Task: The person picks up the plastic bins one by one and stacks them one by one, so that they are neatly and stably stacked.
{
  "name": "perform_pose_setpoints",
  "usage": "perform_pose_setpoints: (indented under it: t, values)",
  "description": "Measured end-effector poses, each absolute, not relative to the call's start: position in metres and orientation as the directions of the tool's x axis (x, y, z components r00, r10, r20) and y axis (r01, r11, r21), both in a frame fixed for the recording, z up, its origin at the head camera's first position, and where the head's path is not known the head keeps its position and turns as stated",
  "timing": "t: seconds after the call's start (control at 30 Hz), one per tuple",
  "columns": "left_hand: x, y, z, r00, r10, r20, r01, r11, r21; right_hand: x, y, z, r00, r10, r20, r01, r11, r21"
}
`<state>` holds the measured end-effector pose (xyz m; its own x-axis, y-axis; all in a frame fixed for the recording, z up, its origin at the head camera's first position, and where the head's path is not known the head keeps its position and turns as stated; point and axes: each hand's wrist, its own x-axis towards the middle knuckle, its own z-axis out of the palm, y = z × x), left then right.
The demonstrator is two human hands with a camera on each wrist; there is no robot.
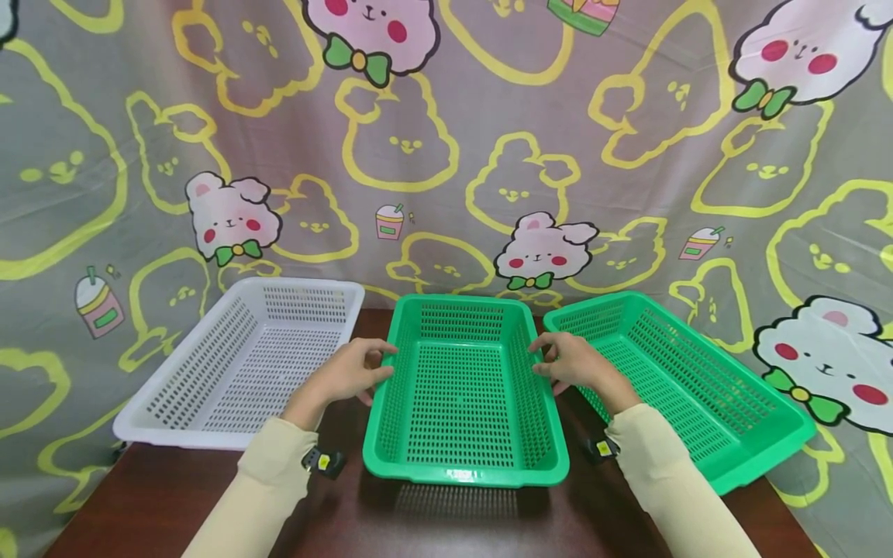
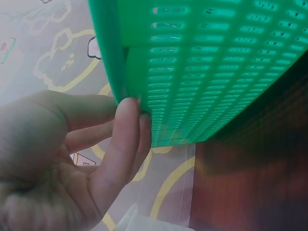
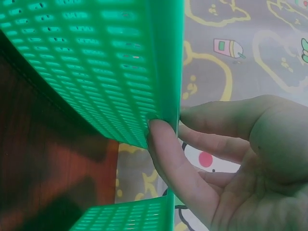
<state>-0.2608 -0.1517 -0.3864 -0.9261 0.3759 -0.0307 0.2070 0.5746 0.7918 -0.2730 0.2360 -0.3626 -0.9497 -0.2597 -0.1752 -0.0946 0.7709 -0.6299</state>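
Observation:
A green perforated plastic basket (image 1: 463, 474) stands upright in the middle of the head view, with nothing inside it. My left hand (image 1: 349, 370) holds its left rim, thumb and curled fingers at the edge. Close up in the left wrist view, the fingertips (image 2: 128, 107) press against the outer side wall just under the lip. On the opposite side, my right hand (image 1: 575, 364) pinches the right rim in much the same way. The right wrist view has its fingertips (image 3: 159, 126) below the lip, with the thumb at the rim.
A white perforated basket (image 1: 191, 439) sits to the left, close by my left hand. At the right lies a second green basket (image 1: 763, 457), angled, its left part behind my right hand. All are on a dark reddish table (image 1: 167, 504), backed by a patterned curtain (image 1: 446, 139).

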Motion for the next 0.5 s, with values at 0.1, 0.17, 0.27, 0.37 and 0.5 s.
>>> perform_pose_setpoints:
  t: [0.1, 0.17, 0.27, 0.37, 0.5]
  values:
    - [-0.260, -0.155, -0.386, -0.916, 0.401, -0.018, 0.231, 0.564, 0.793, -0.273, 0.236, -0.362, -0.948, -0.261, -0.180, -0.095, 0.776, -0.624]
    - [-0.259, -0.159, -0.383, -0.911, 0.413, -0.005, 0.247, 0.556, 0.794, -0.273, 0.236, -0.360, -0.950, -0.261, -0.173, -0.110, 0.795, -0.596]
    - [-0.257, -0.167, -0.378, -0.908, 0.418, 0.011, 0.266, 0.557, 0.787, -0.274, 0.234, -0.355, -0.961, -0.256, -0.106, -0.166, 0.839, -0.519]
    - [-0.255, -0.178, -0.370, -0.919, 0.393, 0.032, 0.271, 0.571, 0.775, -0.274, 0.228, -0.346, -0.963, -0.267, -0.018, -0.228, 0.853, -0.469]
    - [-0.251, -0.196, -0.359, -0.931, 0.356, 0.078, 0.298, 0.622, 0.724, -0.273, 0.211, -0.335, -0.945, -0.325, 0.026, -0.292, 0.807, -0.513]
